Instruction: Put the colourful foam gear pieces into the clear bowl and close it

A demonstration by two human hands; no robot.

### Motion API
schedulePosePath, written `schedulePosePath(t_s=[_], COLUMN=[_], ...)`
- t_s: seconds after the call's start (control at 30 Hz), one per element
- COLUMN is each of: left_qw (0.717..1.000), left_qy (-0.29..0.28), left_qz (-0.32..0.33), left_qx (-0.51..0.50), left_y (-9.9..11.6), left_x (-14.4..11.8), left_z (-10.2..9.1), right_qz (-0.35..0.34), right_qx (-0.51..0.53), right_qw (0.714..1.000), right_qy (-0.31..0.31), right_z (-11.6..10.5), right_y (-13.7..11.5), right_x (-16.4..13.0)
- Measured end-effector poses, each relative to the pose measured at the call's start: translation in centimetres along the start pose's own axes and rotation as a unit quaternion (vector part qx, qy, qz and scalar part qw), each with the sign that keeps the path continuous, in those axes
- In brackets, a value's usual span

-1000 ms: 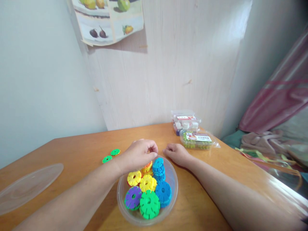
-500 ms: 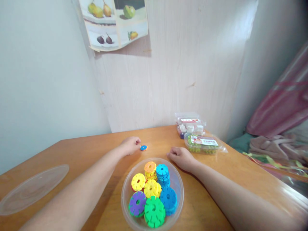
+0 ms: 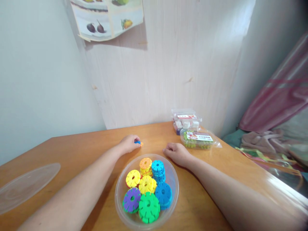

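My left hand is on the table beyond the bowl, thumb and fingers pinched on a small blue notched disc. Right beside it shows an orange notched disc, partly covered by the blue one; whether the two are joined I cannot tell. My right hand rests on the wood with its fingers curled in, no object showing in it. Between my forearms stands a clear plastic bowl with stacks of notched discs: a green disc, a purple disc, plus yellow, orange and blue ones.
A clear round lid lies at the left of the wooden table. At the back right sit a clear box of green pieces and stacked clear boxes. A fruit picture hangs on the wall.
My left fingers have closed on the blue disc, which now looks tilted and more covered by them. The view has shifted slightly; my right hand keeps its place on the table.
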State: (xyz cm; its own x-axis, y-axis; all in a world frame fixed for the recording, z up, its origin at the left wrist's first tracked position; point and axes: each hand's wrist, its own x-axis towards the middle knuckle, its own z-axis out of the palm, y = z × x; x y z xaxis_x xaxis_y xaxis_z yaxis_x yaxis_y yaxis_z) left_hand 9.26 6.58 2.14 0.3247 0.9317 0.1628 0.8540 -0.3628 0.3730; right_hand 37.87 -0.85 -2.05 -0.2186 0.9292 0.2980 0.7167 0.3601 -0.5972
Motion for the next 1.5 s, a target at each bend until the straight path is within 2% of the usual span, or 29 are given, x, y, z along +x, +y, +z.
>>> schedulePosePath(t_s=[0.07, 0.13, 0.2, 0.27, 0.33, 0.4, 0.47, 0.6, 0.77, 0.9, 0.97, 1.03, 1.13, 1.2, 1.27, 1.33, 1.5], left_qw=[1.000, 0.997, 0.991, 0.989, 0.983, 0.970, 0.958, 0.940, 0.944, 0.964, 0.978, 0.989, 0.998, 0.998, 1.000, 1.000, 0.999], left_qy=[0.011, 0.026, 0.015, -0.007, -0.055, -0.114, -0.163, -0.217, -0.220, -0.182, -0.123, -0.053, 0.014, 0.038, 0.013, -0.004, -0.038], left_qz=[0.004, 0.024, 0.046, 0.081, 0.141, 0.193, 0.224, 0.248, 0.230, 0.153, 0.112, 0.078, 0.003, -0.020, -0.026, -0.023, -0.021], left_qx=[-0.019, -0.075, -0.122, -0.123, -0.105, -0.089, -0.081, -0.083, -0.086, -0.121, -0.124, -0.115, -0.066, -0.041, -0.010, -0.002, -0.001], left_y=[1.2, 3.5, 6.8, 10.5, 13.7, 16.1, 17.5, 18.1, 17.7, 16.0, 13.9, 10.8, 5.2, 1.9, -0.2, -1.1, -0.8], left_x=[-1.0, -2.7, -4.9, -7.5, -9.9, -11.8, -13.1, -13.8, -13.7, -12.6, -11.2, -9.3, -6.3, -4.6, -3.2, -2.2, -0.1], left_z=[-1.3, -3.0, -5.0, -6.8, -7.9, -8.2, -7.9, -6.8, -6.9, -7.9, -8.2, -8.2, -7.4, -6.3, -5.0, -3.6, -0.7], right_qz=[0.001, 0.006, 0.008, 0.004, -0.001, -0.002, 0.000, -0.006, -0.002, -0.005, -0.004, -0.003, -0.006, -0.007, -0.006, -0.004, -0.002], right_qx=[0.000, -0.003, -0.004, 0.000, 0.005, 0.007, 0.008, 0.010, 0.001, 0.001, 0.000, -0.003, -0.006, -0.006, -0.007, -0.007, 0.005], right_qw=[1.000, 1.000, 1.000, 1.000, 1.000, 1.000, 1.000, 1.000, 1.000, 1.000, 1.000, 1.000, 1.000, 1.000, 1.000, 1.000, 1.000], right_qy=[-0.001, 0.000, 0.001, 0.001, 0.005, 0.008, 0.011, 0.012, 0.011, 0.005, 0.003, 0.001, 0.000, 0.002, 0.002, 0.001, -0.005], right_z=[0.0, 0.0, 0.0, 0.1, 0.1, 0.1, 0.2, 0.4, 0.5, 0.4, 0.4, 0.4, 0.3, 0.2, 0.2, 0.2, 0.2], right_y=[0.0, 0.1, 0.0, 0.0, 0.0, 0.1, 0.2, 0.6, 0.8, 0.8, 0.7, 0.7, 0.5, 0.4, 0.3, 0.3, 0.4], right_x=[0.0, 0.0, 0.0, -0.1, -0.1, -0.1, -0.1, 0.1, 0.2, 0.2, 0.2, 0.2, 0.1, 0.1, 0.0, 0.0, 0.1])
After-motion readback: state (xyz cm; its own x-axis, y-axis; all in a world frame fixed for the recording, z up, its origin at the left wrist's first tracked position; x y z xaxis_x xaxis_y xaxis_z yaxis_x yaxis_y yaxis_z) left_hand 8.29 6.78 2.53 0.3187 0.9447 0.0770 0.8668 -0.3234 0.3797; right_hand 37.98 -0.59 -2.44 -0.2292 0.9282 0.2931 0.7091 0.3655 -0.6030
